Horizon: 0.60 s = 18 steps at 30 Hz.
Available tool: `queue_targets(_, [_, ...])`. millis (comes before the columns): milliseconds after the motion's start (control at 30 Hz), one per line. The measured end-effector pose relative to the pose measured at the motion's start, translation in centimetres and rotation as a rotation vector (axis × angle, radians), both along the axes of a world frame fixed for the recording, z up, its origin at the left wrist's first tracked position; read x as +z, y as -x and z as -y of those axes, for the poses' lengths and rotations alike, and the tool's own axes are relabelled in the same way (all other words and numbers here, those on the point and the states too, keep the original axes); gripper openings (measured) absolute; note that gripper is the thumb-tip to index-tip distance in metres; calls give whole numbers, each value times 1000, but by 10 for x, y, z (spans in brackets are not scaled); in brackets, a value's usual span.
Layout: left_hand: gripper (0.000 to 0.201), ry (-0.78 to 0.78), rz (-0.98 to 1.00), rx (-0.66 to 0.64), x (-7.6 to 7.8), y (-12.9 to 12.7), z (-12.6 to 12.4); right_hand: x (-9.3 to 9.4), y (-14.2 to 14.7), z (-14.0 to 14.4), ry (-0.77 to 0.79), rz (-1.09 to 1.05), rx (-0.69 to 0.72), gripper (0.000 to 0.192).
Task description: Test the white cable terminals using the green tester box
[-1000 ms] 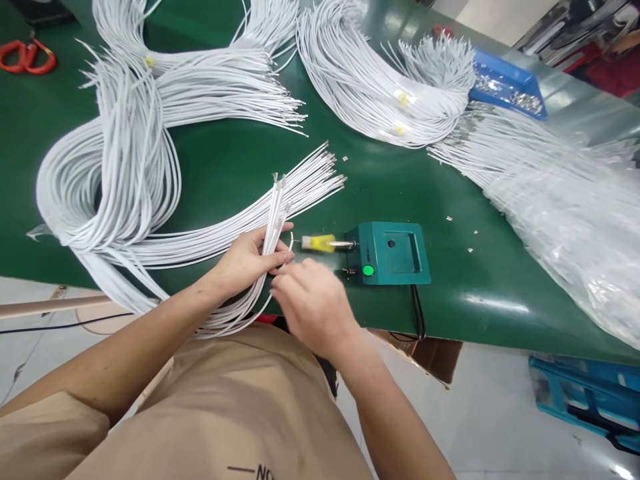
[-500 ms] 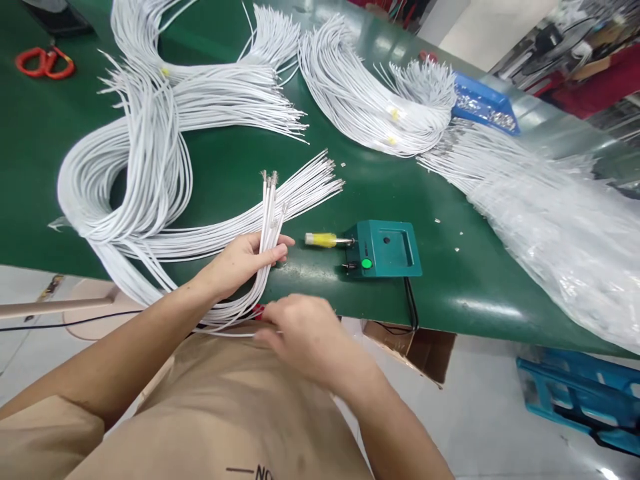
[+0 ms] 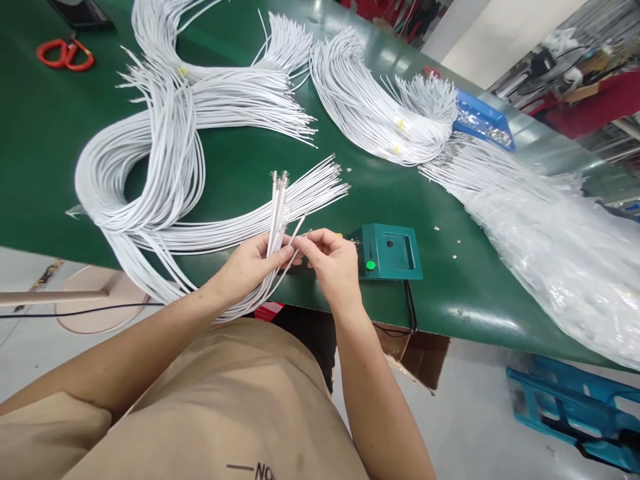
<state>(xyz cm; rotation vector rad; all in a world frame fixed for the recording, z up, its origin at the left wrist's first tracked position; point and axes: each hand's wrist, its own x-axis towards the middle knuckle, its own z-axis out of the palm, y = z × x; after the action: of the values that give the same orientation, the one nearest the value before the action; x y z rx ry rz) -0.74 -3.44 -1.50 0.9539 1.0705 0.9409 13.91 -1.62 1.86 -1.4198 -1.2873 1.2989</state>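
Left hand (image 3: 249, 262) has its grip closed around a small bunch of white wires (image 3: 277, 213), thumb across the front, stripped ends standing up and fanning slightly above the fist. Right hand (image 3: 333, 261) pinches a single white wire (image 3: 299, 229) between thumb and forefinger, other fingers curled; that wire slants up just beside the held bunch, tip close to the others but apart from them. Both hands nearly touch, low over the near edge of the green desk (image 3: 40, 133). Wire tails drop from the left fist over the desk edge toward the lap. Just right of the right hand: teal box (image 3: 390, 251) with a green round button (image 3: 371, 265) on its near face, black cable (image 3: 411, 310) running off the desk edge below it. A bit of yellow shows behind the right knuckles; cannot tell what it is. Behind the hands a loose fan of white wires (image 3: 300, 193) lies flat, ends pointing right. Left of that, a large looped bundle of white wires (image 3: 145, 153). Farther back, another bundle (image 3: 370, 113) with yellow ties. Right side: wires in clear plastic wrap (image 3: 560, 240). Blue tray (image 3: 483, 123) with small metal parts at far right. Red-handled scissors (image 3: 65, 53) at far left corner. Blue stool (image 3: 575, 407) on the floor, lower right.
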Motion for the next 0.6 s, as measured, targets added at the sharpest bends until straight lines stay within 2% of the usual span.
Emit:
queue_targets(67, [25,-22,32,12,-1,-1,-2,2,1,1,8,-11,-13,18])
queue_targets(167, [25,-29,-43,37,2,-3,-6,0,2,0,-28,-35,-115,19])
queue_targets(333, [23,-21,-143,59,8,-3,-7,-8,-5,-6,-95,-295,-337,25])
queue_targets(400, [24,4,-130,65,7,-3,-6,-9,-8,-6,-82,-306,-322,28])
queue_targets(500, [25,9,-131,71,2,-3,-6,-9,-6,-2,-16,-190,-223,29])
queue_targets(600, [26,3,-150,59,-2,-2,-6,-8,-2,1,10,-117,-180,23])
